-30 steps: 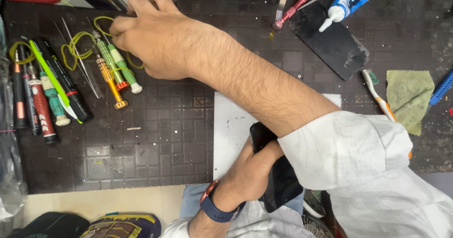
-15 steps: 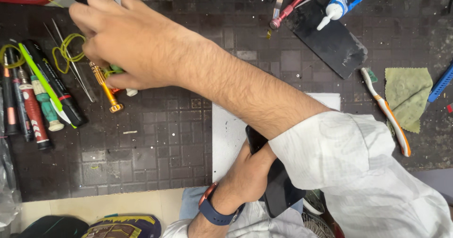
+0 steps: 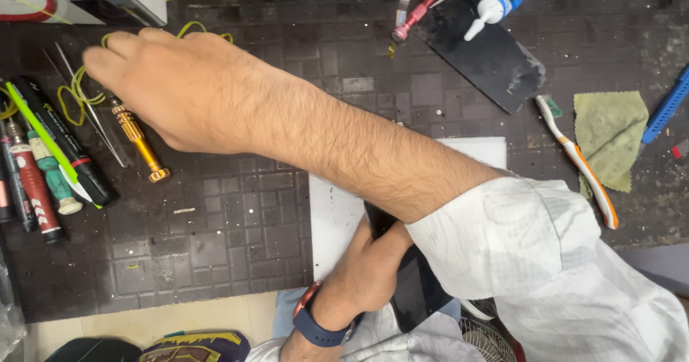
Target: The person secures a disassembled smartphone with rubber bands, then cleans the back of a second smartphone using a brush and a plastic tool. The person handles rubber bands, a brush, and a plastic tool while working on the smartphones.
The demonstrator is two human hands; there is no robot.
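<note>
Right hand [image 3: 186,89] reaches across to the tool row on the tabletop [image 3: 237,247], fingers loosely spread over the gold screwdriver [image 3: 140,141], grip on it unclear. Left hand [image 3: 369,272] clamps the dark phone [image 3: 416,290] at the tabletop's near edge. Risk: the sweeping forearm could scatter the tweezers [image 3: 90,111], and the one-handed phone may slip off.

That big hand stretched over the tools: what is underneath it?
Under the right hand a gold screwdriver pokes out, along with loops of yellow-green cord and thin metal tweezers on the dark mat. The screwdriver's tip and whatever the fingers touch are covered.
</note>
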